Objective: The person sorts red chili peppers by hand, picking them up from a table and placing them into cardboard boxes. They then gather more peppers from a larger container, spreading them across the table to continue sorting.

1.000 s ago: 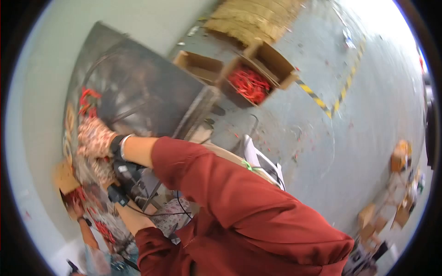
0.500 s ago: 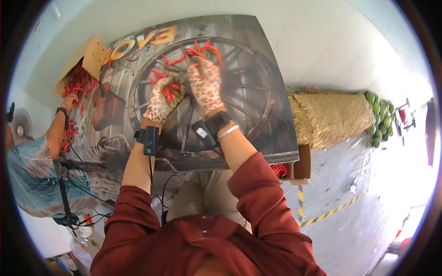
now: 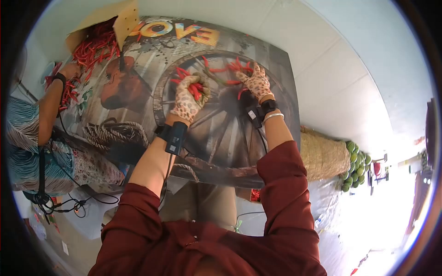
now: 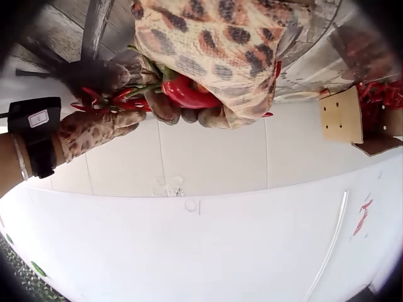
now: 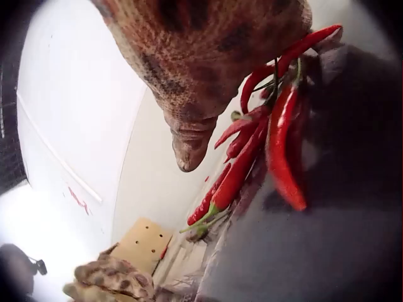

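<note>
Both hands wear pale gloves with brown spots. My left hand (image 3: 188,97) curls its fingers round several red chilies (image 3: 196,90); in the left wrist view a shiny red chili (image 4: 189,94) shows between palm and fingers. To its right, my right hand (image 3: 257,83) lies over a loose group of red chilies (image 3: 235,65) on the printed table top, its fingers spread. The right wrist view has red chilies (image 5: 283,148) beside and below that hand (image 5: 201,56), their green stems visible; whether its fingertips grip one is hidden.
A tipped cardboard box (image 3: 125,25) spills red chilies (image 3: 94,50) at the table's back left, where another person's hand (image 3: 70,70) reaches in. A wall (image 3: 294,41) stands behind the table. Green produce (image 3: 355,166) lies at right beside a straw-coloured bundle (image 3: 324,154).
The head view has turned, bringing the table in front. Since half a second ago, my right hand has moved rightward, away from my left, and its fingers have spread. My left hand still holds chilies.
</note>
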Demonstrator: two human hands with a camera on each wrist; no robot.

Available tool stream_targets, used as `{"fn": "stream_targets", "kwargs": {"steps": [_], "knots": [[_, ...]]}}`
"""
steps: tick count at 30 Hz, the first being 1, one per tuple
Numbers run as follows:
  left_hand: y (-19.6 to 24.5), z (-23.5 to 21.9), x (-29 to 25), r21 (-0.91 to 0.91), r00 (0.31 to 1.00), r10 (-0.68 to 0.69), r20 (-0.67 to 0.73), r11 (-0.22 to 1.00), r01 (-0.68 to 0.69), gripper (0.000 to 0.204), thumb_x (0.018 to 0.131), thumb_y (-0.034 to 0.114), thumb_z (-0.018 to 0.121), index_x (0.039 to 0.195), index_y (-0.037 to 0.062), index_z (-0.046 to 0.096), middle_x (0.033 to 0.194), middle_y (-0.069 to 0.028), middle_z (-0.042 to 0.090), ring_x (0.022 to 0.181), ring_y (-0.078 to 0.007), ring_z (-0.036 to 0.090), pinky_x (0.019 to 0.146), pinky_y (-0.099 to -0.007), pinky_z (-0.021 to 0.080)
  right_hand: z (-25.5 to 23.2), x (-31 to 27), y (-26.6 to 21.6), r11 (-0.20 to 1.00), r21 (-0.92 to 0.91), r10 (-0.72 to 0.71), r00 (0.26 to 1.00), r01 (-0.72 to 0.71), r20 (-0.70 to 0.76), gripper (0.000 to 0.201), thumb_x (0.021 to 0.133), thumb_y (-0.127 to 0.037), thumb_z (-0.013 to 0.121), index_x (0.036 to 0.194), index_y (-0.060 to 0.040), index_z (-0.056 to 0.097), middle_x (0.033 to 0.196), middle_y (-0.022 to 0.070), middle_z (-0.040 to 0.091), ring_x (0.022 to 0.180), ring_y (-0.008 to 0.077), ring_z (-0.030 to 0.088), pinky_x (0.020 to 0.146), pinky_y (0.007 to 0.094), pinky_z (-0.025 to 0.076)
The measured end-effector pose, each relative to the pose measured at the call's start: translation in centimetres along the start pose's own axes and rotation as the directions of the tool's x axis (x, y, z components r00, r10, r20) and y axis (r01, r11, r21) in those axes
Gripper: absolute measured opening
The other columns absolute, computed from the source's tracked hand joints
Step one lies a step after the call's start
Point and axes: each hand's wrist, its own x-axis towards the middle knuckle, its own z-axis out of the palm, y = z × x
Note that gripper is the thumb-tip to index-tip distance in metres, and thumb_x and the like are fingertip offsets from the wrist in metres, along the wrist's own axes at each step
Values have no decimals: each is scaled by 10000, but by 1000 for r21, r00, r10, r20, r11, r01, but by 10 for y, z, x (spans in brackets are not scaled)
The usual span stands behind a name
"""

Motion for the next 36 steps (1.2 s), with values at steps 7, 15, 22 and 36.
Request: {"fn": "stream_targets", "kwargs": {"steps": [7,15,22,36], "knots": [[2,5,-2,72,994,66,-83,996,-60,109,807,115,553,866,27,578,776,-95,602,661,-232,594,564,-335,524,19,3,-75,972,-171,-122,966,163,226,957,658,-645,655,1411,-163,313,1466,160,247,1356,398,191,1055,598,174],[6,8,-4,152,991,113,-65,983,-102,123,825,126,540,883,27,584,760,-105,612,654,-232,606,571,-342,534,47,8,-65,895,-218,-389,920,390,50,571,752,-428,653,1263,-205,530,1399,113,381,1268,342,363,1022,459,322],[2,7,-2,103,997,61,-43,993,-57,142,840,125,527,898,8,582,784,-106,619,684,-231,616,637,-360,559,21,-19,-53,882,-219,-401,909,417,116,449,758,-282,630,1179,-132,584,1292,112,491,1223,295,422,1024,387,336],[-1,-5,11,146,999,52,-13,988,-50,119,841,47,494,918,-36,531,795,-161,608,686,-278,621,613,-376,560,-32,-52,6,907,231,-381,921,353,87,281,775,-126,596,1045,-74,654,1089,110,635,1016,255,593,897,306,448]]}}
